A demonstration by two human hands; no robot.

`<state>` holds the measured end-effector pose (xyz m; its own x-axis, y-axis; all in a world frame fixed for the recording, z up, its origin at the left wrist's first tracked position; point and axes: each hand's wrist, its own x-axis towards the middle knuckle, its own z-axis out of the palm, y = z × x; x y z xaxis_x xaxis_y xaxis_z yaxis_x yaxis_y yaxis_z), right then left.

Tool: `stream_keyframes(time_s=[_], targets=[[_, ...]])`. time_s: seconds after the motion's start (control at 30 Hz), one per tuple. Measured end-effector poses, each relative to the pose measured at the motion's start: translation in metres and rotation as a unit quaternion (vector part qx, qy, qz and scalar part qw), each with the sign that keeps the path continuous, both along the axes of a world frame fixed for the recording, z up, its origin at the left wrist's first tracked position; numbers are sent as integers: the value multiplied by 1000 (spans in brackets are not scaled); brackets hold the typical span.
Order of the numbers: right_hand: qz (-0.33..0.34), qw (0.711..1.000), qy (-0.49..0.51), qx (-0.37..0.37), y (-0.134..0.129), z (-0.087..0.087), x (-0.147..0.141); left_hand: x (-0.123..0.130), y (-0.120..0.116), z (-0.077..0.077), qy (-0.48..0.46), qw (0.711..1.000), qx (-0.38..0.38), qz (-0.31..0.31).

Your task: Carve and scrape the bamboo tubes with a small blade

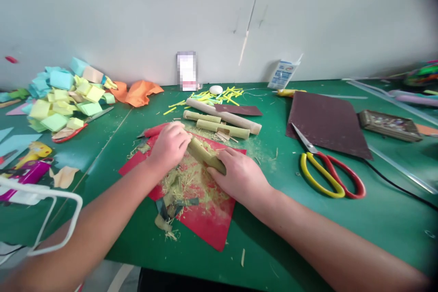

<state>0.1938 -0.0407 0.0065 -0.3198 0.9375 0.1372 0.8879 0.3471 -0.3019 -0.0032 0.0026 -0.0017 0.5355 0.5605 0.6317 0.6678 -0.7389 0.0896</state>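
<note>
A pale green bamboo tube (201,151) lies slantwise between my hands, above a red sheet (208,226) strewn with shavings (179,178). My left hand (171,146) is closed around its far left end, and that end is mostly hidden by the fingers. At the near right end, my right hand (239,171) wraps the tube with thumb and fingers. A red-handled tool (153,130) rests just beyond my left hand, partly covered. Behind the held piece lie two shorter bamboo pieces (222,128) and a longer, paler tube (236,118).
Scissors (323,169) with yellow and red handles lie at right, blades on a dark brown sheet (325,121). Folded paper pieces (65,96) heap at left. A phone (187,70) leans on the wall (137,18). A white wire frame (73,223) juts in at lower left.
</note>
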Motion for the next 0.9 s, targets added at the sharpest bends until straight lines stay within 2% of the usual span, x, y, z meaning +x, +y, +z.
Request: stream_keyframes(time_s=[0.03, 0.17, 0.27, 0.3, 0.33, 0.43, 0.47, 0.57, 0.6, 0.73, 0.77, 0.87, 0.9], targets=[[0, 1000, 1, 0, 0, 0, 0, 1, -2, 0, -2, 1000, 14, 14], [6, 1000, 1, -8, 1, 0, 0, 4, -7, 1, 62, 998, -21, -16], [-6, 1000, 1, -8, 1, 1, -1, 2, -6, 2, 38, 996, 11, 76], [-6, 1000, 1, -9, 1, 1, -1, 1, -5, 2, 34, 996, 14, 87], [-3, 1000, 1, -10, 1, 1, -1, 1, -6, 2, 35, 996, 9, 77], [6, 1000, 6, -13, 1, 1, -1, 1, -7, 3, 59, 998, -23, -3], [4, 1000, 8, -12, 1, 1, -1, 1, -7, 3, 61, 998, -22, -3], [-7, 1000, 5, -10, 1, 2, -1, -1, -4, 3, 37, 997, 8, 69], [-7, 1000, 4, -11, 1, 2, -1, -1, -4, 3, 35, 997, 9, 72], [4, 1000, 5, -15, 2, 2, 0, 3, -7, 4, 56, 998, -27, -27], [3, 1000, 7, -15, 2, 2, 0, 3, -8, 4, 65, 997, -23, -20], [-3, 1000, 9, -17, 2, 2, 0, 3, -7, 3, 32, 996, 24, 81], [-2, 1000, 9, -19, 2, 2, 0, 4, -7, 3, 32, 996, 24, 79]])
